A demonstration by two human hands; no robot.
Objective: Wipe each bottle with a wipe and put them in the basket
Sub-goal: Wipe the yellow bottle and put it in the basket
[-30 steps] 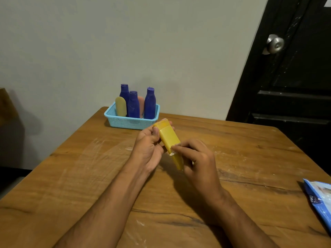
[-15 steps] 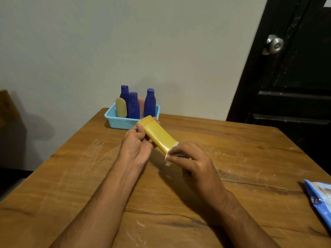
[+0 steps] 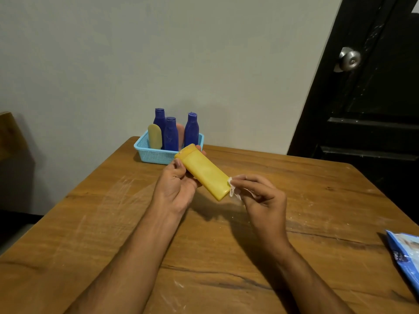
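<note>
The left hand [image 3: 175, 186] holds a yellow bottle [image 3: 204, 172] above the wooden table [image 3: 90, 223]. Its thumb and fingers curl round the top half of the bottle, near the cap. The bottle is tilted. Its cap end points to about 11 o'clock, toward the basket, and its flat bottom end points to about 5 o'clock.

The right hand [image 3: 260, 196] pinches a small white wipe [image 3: 233, 189] between its thumb and fingers. The wipe touches the bottom end of the yellow bottle, on the side at 3 o'clock.

A light blue basket [image 3: 154, 155] sits at the far edge of the table, at 12 o'clock from the hands, close to the wall [image 3: 158, 53]. Three dark blue bottles [image 3: 170, 134] stand upright in it. A pale yellow bottle [image 3: 154, 136] stands at the 9 o'clock side of the basket. A pink bottle [image 3: 180, 132] peeks out between two of the blue ones.

A blue packet [image 3: 405, 257] lies at the table's edge at 4 o'clock, partly cut off by the picture. A black door [image 3: 374, 132] with a round silver knob [image 3: 349, 58] stands at 2 o'clock.
</note>
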